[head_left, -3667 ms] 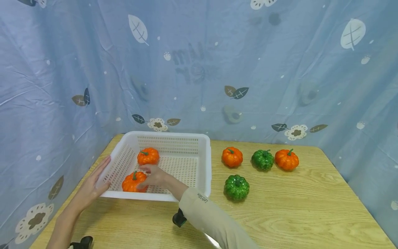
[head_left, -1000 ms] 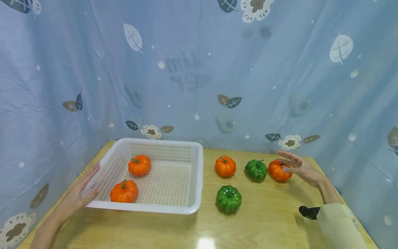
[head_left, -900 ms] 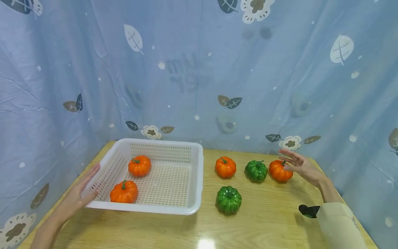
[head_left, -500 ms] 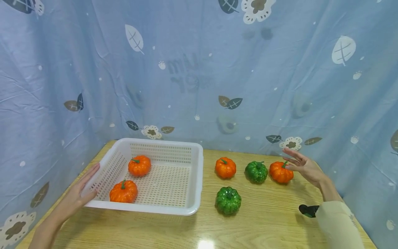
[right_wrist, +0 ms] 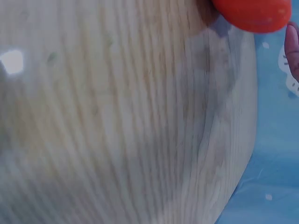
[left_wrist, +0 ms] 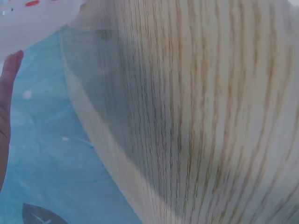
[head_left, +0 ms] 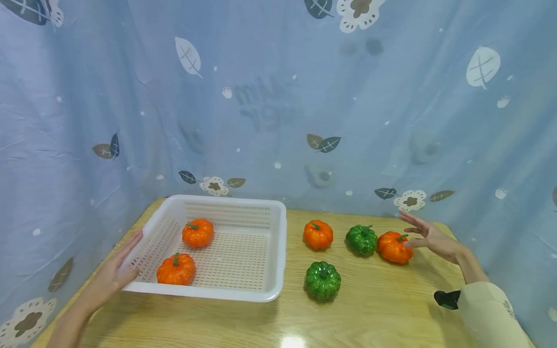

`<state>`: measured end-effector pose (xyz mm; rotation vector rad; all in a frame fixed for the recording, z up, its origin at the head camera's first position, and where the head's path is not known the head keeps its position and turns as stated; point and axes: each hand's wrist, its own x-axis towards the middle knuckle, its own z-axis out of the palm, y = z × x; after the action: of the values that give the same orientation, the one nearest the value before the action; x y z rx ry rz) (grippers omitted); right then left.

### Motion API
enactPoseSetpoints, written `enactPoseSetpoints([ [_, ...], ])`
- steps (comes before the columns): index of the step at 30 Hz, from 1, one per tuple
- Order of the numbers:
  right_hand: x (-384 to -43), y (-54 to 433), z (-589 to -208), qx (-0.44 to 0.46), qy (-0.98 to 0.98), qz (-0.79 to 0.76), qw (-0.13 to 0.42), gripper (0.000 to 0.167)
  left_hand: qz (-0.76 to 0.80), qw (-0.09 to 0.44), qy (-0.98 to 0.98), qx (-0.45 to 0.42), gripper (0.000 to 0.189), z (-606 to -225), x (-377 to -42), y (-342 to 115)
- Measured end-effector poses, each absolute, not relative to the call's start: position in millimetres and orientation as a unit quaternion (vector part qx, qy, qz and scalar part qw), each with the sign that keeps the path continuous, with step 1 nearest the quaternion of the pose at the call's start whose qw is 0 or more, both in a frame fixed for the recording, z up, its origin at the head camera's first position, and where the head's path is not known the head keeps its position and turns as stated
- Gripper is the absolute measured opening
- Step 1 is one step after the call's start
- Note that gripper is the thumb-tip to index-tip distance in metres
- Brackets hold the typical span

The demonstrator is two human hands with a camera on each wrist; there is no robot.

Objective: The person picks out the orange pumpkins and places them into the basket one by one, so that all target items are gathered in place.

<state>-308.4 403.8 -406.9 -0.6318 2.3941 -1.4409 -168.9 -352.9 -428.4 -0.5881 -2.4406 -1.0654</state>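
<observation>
One light wood-grain surface (head_left: pixel 370 309), glossy, a bright reflection (head_left: pixel 292 342) at its near edge, enclosed at the back and both sides by a blue curtain (head_left: pixel 261 121) printed with leaves and flowers. On its left, one white slotted basket (head_left: pixel 200 291) holding a rear orange pumpkin (head_left: pixel 197 233) and a front orange pumpkin (head_left: pixel 176 269), with a left hand (head_left: pixel 109 278) against its left wall, fingers straight, thumb apart. To the right, a lone orange pumpkin (head_left: pixel 318 235), a back green pumpkin (head_left: pixel 362 240), a near green pumpkin (head_left: pixel 323 282) and a far-right orange pumpkin (head_left: pixel 391 249), at which a right hand (head_left: pixel 435 239) poises with fingers wide, contact impossible for me to tell.
</observation>
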Motion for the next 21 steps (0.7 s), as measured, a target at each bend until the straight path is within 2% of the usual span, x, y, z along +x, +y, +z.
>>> enactPoseSetpoints([
  [7,-305.5,411.2,-408.9,-0.268,0.755,-0.570,0.183,0.070,-0.385,0.209,-0.873,-0.216,0.080,-430.0,-168.9,-352.8],
  [21,-320.6,410.6,-429.6,-0.229,0.777,-0.540,0.230,0.072,-0.396,0.194,-0.875,-0.198,0.078,-425.7,-166.2,-349.3],
])
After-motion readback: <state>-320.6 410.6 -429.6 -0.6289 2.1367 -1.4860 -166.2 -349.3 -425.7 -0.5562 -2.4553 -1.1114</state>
